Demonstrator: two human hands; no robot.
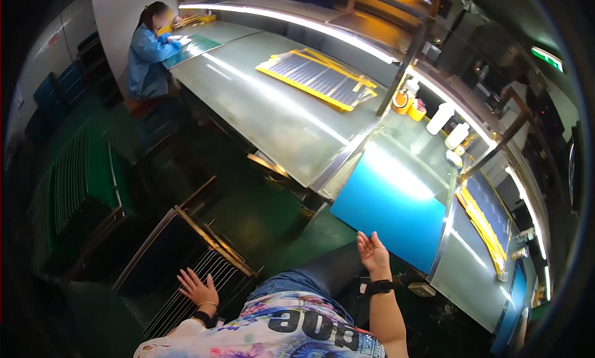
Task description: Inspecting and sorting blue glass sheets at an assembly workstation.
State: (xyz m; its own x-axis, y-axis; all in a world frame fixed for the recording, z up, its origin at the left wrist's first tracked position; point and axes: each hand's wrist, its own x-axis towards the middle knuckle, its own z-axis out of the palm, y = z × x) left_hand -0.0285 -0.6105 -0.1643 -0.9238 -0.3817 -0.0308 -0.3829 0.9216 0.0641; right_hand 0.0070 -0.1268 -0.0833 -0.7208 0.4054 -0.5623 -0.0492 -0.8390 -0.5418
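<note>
My right hand [373, 253] is raised palm up, fingers stretched out and holding nothing. It is nearest to the front edge of a flat blue sheet [390, 209] that lies on the grey worktable [446, 166]; whether it touches the sheet I cannot tell. Lower on the left, my left hand [198, 291] hangs with its fingers spread and nothing in it. Beside and beneath it stands a rack of thin metal bars [198, 283] with a wooden edge [214, 240]. Dark bands circle both wrists.
A long glass-topped table [248, 110] bears a yellow-edged framed panel [316, 79]. White bottles [440, 118] and orange tape rolls [401, 101] stand behind the blue sheet. A person in blue [147, 57] sits at the far left. Green racks [83, 184] stand on the left.
</note>
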